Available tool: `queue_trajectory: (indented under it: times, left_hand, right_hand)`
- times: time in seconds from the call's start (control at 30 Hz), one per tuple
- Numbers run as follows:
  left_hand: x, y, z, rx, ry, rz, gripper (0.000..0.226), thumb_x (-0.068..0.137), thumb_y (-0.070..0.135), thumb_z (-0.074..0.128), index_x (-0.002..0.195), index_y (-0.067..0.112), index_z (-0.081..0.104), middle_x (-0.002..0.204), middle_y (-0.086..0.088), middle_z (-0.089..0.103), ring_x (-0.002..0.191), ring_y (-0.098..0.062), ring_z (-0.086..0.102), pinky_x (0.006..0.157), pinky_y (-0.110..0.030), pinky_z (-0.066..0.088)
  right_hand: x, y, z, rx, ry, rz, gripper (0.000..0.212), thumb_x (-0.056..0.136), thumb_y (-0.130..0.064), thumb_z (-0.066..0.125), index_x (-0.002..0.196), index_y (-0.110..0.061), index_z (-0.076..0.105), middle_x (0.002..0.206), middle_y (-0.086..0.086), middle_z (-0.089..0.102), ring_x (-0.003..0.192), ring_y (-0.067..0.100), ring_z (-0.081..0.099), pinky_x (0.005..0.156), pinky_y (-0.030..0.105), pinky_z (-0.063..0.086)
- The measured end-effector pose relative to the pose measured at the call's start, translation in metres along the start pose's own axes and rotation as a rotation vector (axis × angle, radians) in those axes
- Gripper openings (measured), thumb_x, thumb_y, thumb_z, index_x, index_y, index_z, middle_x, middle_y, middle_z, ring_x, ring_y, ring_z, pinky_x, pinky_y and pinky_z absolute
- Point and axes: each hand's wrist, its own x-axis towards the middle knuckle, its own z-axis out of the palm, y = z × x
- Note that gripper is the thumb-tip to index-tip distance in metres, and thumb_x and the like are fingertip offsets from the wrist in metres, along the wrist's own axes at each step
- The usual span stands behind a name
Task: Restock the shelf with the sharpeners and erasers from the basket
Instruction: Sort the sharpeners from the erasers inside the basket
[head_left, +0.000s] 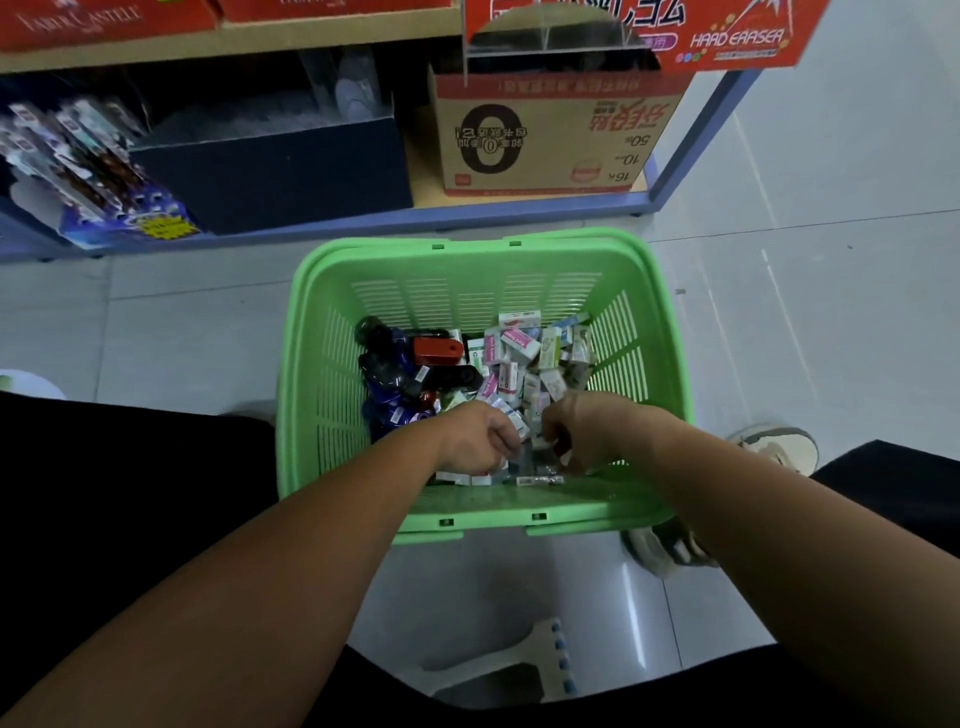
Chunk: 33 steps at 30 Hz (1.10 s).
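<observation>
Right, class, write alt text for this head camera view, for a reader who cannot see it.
A person's left hand and right hand reach into a green basket on a tiled floor, both curled among small boxed erasers; what they grip is unclear. Dark sharpeners fill the basket's left side, and a low shelf with a cardboard box stands behind it.
</observation>
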Motion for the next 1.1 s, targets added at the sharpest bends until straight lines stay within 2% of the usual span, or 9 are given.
queue_trajectory:
  times: [0.17, 0.27, 0.33, 0.47, 0.63, 0.8, 0.87, 0.97, 1.1]
  left_hand:
    - [0.004, 0.006, 0.001, -0.014, 0.057, 0.019, 0.033, 0.095, -0.014, 0.056, 0.123, -0.001, 0.069, 0.131, -0.021, 0.067, 0.095, -0.02, 0.068, 0.059, -0.01, 0.053]
    - [0.004, 0.013, -0.009, -0.076, 0.122, 0.032, 0.034, 0.095, -0.007, 0.06, 0.123, 0.01, 0.07, 0.141, -0.013, 0.061, 0.095, -0.02, 0.069, 0.067, -0.024, 0.061]
    - [0.0, 0.021, -0.018, -0.151, 0.138, 0.055, 0.038, 0.092, -0.001, 0.069, 0.126, 0.016, 0.068, 0.129, -0.007, 0.069, 0.097, -0.021, 0.072, 0.074, -0.033, 0.064]
    - [-0.011, 0.037, -0.026, -0.317, 0.056, 0.114, 0.052, 0.087, 0.003, 0.079, 0.133, 0.021, 0.063, 0.119, 0.006, 0.072, 0.104, -0.013, 0.072, 0.078, -0.028, 0.061]
    - [-0.011, 0.038, -0.019, -0.454, 0.037, 0.113, 0.052, 0.085, 0.001, 0.081, 0.131, 0.014, 0.063, 0.113, -0.004, 0.076, 0.096, -0.018, 0.076, 0.08, -0.037, 0.064]
    - [-0.008, 0.032, -0.005, -0.268, 0.051, -0.003, 0.062, 0.084, 0.004, 0.083, 0.14, 0.014, 0.057, 0.126, -0.01, 0.07, 0.1, -0.026, 0.074, 0.086, -0.045, 0.064]
    - [-0.007, 0.034, 0.003, -0.311, -0.051, -0.005, 0.062, 0.084, 0.01, 0.084, 0.139, 0.023, 0.057, 0.124, -0.001, 0.073, 0.107, -0.02, 0.073, 0.092, -0.042, 0.06]
    - [-0.012, 0.038, -0.003, -0.389, 0.052, 0.027, 0.057, 0.081, 0.012, 0.086, 0.129, 0.028, 0.062, 0.118, 0.004, 0.075, 0.105, -0.018, 0.072, 0.088, -0.038, 0.06]
    - [-0.023, 0.041, -0.027, -0.511, 0.245, 0.106, 0.048, 0.082, 0.004, 0.083, 0.125, 0.019, 0.067, 0.107, -0.002, 0.078, 0.092, -0.017, 0.076, 0.076, -0.035, 0.063]
  right_hand:
    - [0.002, 0.001, -0.004, 0.063, 0.05, -0.005, 0.034, 0.089, -0.01, 0.075, 0.121, -0.019, 0.067, 0.112, 0.002, 0.071, 0.097, 0.021, 0.069, 0.084, 0.031, 0.061]
    - [-0.004, 0.005, -0.022, 0.341, 0.102, -0.007, 0.038, 0.088, -0.011, 0.077, 0.123, -0.013, 0.064, 0.107, 0.005, 0.069, 0.089, 0.02, 0.071, 0.074, 0.025, 0.063]
    - [-0.008, 0.005, -0.039, 0.445, 0.134, -0.012, 0.027, 0.089, -0.012, 0.078, 0.114, -0.008, 0.071, 0.101, 0.008, 0.072, 0.082, 0.018, 0.072, 0.068, 0.025, 0.062]
    - [-0.013, 0.001, -0.052, 0.704, 0.136, -0.017, 0.021, 0.091, -0.015, 0.081, 0.105, -0.001, 0.075, 0.095, 0.016, 0.077, 0.081, 0.026, 0.078, 0.077, 0.037, 0.066]
    - [-0.018, -0.001, -0.042, 1.015, 0.222, 0.064, 0.019, 0.088, -0.011, 0.082, 0.098, 0.0, 0.069, 0.09, 0.018, 0.075, 0.073, 0.029, 0.078, 0.063, 0.038, 0.064]
    - [-0.023, -0.006, -0.049, 0.53, 0.466, 0.144, 0.017, 0.091, -0.019, 0.08, 0.102, -0.007, 0.077, 0.1, 0.012, 0.076, 0.087, 0.024, 0.07, 0.08, 0.035, 0.06]
    - [-0.025, -0.006, -0.054, 0.541, 0.59, 0.136, 0.013, 0.092, -0.02, 0.079, 0.101, -0.012, 0.078, 0.1, 0.011, 0.076, 0.086, 0.025, 0.07, 0.077, 0.034, 0.059]
    - [-0.022, -0.009, -0.052, 0.7, 0.665, 0.152, 0.022, 0.087, -0.026, 0.086, 0.099, -0.018, 0.07, 0.089, 0.004, 0.069, 0.073, 0.022, 0.069, 0.066, 0.036, 0.061]
    - [-0.013, -0.028, -0.053, 1.184, 0.514, 0.079, 0.024, 0.094, -0.019, 0.079, 0.109, -0.007, 0.064, 0.091, 0.014, 0.073, 0.065, 0.021, 0.074, 0.058, 0.037, 0.064]
